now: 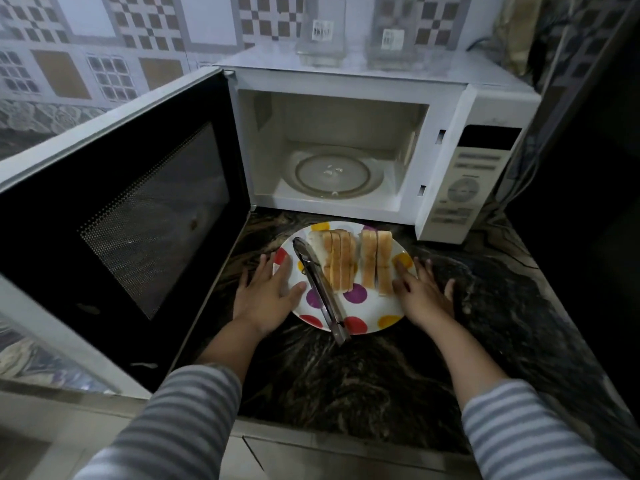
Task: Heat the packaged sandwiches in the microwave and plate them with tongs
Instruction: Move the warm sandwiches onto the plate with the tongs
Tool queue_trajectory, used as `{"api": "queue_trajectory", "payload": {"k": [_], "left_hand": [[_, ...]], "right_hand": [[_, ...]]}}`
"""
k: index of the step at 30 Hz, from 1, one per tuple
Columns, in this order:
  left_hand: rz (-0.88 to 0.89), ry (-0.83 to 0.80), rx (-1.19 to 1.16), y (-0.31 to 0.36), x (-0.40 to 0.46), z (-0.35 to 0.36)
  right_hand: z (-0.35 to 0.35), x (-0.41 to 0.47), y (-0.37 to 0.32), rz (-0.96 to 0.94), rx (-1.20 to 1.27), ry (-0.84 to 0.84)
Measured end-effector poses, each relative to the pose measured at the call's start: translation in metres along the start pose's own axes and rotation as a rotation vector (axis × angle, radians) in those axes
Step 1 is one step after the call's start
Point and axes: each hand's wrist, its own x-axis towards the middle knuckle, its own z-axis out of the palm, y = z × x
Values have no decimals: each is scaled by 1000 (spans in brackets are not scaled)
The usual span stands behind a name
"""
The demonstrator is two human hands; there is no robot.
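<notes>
Plate point(313, 299) with sandwiches point(356, 259) on the dark marbled table point(363, 375), just in front of the open microwave point(346, 140). The door point(121, 209) swings out to the left; the cavity holds only the glass turntable point(334, 173). Two rows of sliced sandwiches lie side by side on the far half of the plate. Metal tongs point(320, 289) lie beside them on the plate, the handle end overhanging the near rim.

The left hand point(268, 294) rests at the left rim, fingers straight and spread, thumb over the edge. The right hand point(420, 292) rests at the right rim, fingers likewise straight and apart. Neither grips anything.

Handling, as judged: the plate looks rigid, glazed and breakable, so it is best taken by opposite rims, thumbs above and fingers beneath, and kept level. The sandwiches appear soft and light, and they may topple if the plate tilts. The loose tongs are smooth metal and could slide off. The sandwiches may be warm; this cannot be told.
</notes>
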Motion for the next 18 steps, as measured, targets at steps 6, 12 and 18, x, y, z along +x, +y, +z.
{"api": "queue_trajectory", "payload": {"k": [6,12,18], "left_hand": [[33,24,-505,13,-23,-3],[16,81,-1102,36,-74,-16],[-25,84,-1124,21,-147,-6]], "right_hand": [[6,-15,-4,83,576,118],[-4,-66,-8,61,1133,136],[-2,-132,0,22,1219,-36]]}}
